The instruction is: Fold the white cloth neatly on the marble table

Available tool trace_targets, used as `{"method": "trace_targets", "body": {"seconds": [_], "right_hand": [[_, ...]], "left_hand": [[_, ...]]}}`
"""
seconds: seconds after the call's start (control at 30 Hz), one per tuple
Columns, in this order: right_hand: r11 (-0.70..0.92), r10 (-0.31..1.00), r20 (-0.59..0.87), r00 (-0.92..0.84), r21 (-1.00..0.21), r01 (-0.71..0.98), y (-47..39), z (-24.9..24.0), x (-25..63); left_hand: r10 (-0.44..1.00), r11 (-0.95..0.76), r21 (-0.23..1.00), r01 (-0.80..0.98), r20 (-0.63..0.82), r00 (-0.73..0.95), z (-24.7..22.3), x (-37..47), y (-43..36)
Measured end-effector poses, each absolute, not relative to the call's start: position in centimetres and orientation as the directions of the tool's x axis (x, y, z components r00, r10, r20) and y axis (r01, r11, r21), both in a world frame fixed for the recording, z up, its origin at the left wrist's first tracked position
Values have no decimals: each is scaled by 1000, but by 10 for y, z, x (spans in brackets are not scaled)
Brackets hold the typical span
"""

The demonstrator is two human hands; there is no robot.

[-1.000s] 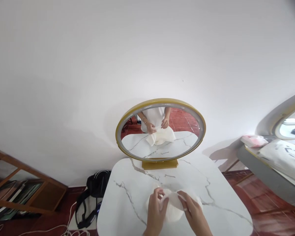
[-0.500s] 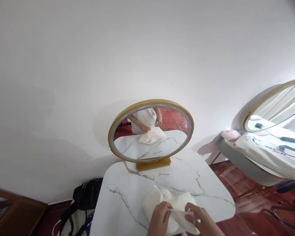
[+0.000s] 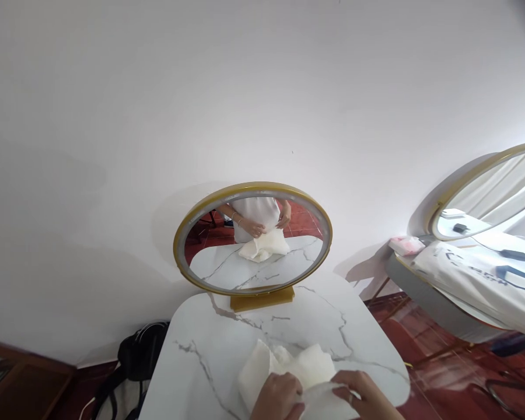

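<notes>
A crumpled off-white cloth or soft sheet [image 3: 308, 366] lies on the white marbled tabletop [image 3: 192, 379] near its front edge. My left hand [image 3: 280, 396] is closed on the near part of the sheet, its fingers bent. My right hand [image 3: 361, 394], wearing a ring, pinches the same sheet farther right. Between the hands a thin, pale edge of it is stretched. The lower parts of both hands run out of the picture. A round gold-framed mirror [image 3: 254, 245] behind reflects both hands and the sheet.
The mirror's gold base [image 3: 262, 298] stands at the table's back, by the wall. To the right, a second table [image 3: 433, 297] bears a printed white cloth [image 3: 476, 280], a pink-and-white packet [image 3: 406, 245] and another round mirror [image 3: 450, 216]. A black bag [image 3: 142, 353] sits left of the table.
The view has shifted, so the mirror and table appear farther left. My hands are slightly farther apart, with the right hand moved rightward along the sheet.
</notes>
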State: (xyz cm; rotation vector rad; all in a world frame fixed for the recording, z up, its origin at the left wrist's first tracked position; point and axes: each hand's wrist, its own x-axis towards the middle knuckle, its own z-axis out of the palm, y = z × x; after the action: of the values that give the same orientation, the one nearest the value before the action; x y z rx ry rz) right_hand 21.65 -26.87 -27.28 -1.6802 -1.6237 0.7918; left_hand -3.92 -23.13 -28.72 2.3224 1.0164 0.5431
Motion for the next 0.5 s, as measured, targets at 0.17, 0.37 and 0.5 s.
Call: {"method": "trace_targets", "body": {"seconds": [0.17,0.37,0.5], "right_hand": [[68,996,25,-91,-861,504,-247,-232,230],[36,992,-29,-126,-875,483,-231,-186,251],[36,987,-43,-155,-877,478,-230,-173,269]], "left_hand": [[709,-690,434,579,244,662,-297,-58,-229],[848,-447,532,719,-3,530,-254,-89,-231],[933,-285,613,737,2,360,-219,-100,-232]]}}
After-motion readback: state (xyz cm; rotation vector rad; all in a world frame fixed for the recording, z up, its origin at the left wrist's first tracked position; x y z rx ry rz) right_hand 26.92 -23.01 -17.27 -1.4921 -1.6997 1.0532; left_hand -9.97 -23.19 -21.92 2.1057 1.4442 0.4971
